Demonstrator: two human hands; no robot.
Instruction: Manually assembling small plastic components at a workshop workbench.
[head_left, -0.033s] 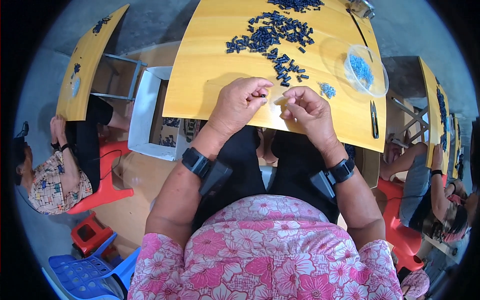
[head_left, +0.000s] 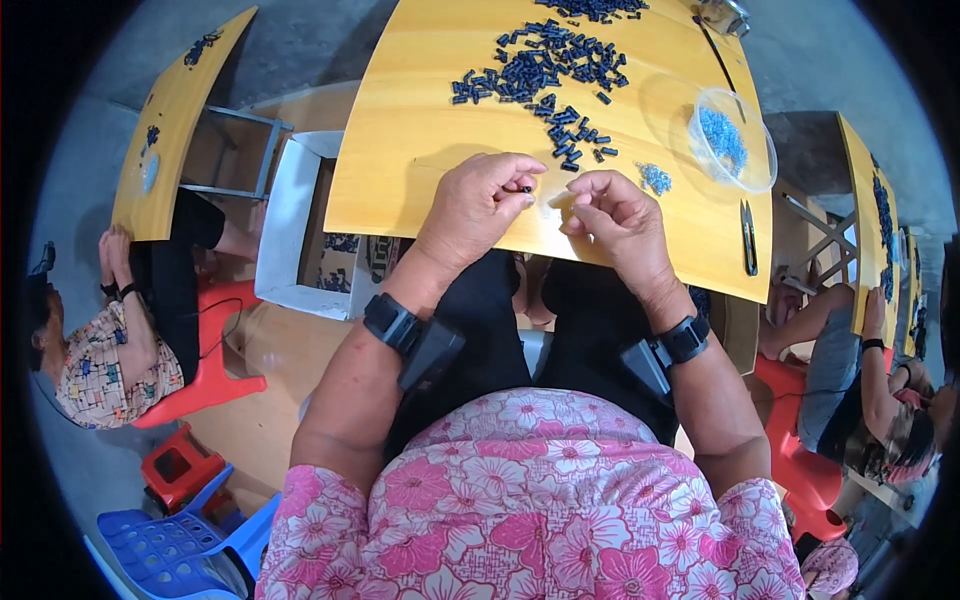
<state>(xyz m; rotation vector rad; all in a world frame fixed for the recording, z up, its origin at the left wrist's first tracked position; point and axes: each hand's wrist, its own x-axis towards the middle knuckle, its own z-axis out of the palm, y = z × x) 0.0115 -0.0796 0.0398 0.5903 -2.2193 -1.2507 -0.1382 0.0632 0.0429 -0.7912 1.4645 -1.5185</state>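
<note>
Over the near edge of the yellow table (head_left: 400,150), my left hand (head_left: 475,205) pinches a small black tube-like piece (head_left: 526,189) between thumb and fingers; only its end shows. My right hand (head_left: 615,215) is beside it, a small gap apart, with thumb and fingertips pressed together. Whatever the right fingertips hold is too small to make out. Just beyond the hands lies a loose spread of black tube-like pieces (head_left: 530,75). A little pile of clear bluish bits (head_left: 655,180) sits near my right fingers.
A clear round tub (head_left: 768,160) of blue bits stands at the right, with black tweezers (head_left: 750,240) below it. An open white box (head_left: 285,215) is left of the table. People sit at tables on both sides; a blue chair (head_left: 165,540) is at lower left.
</note>
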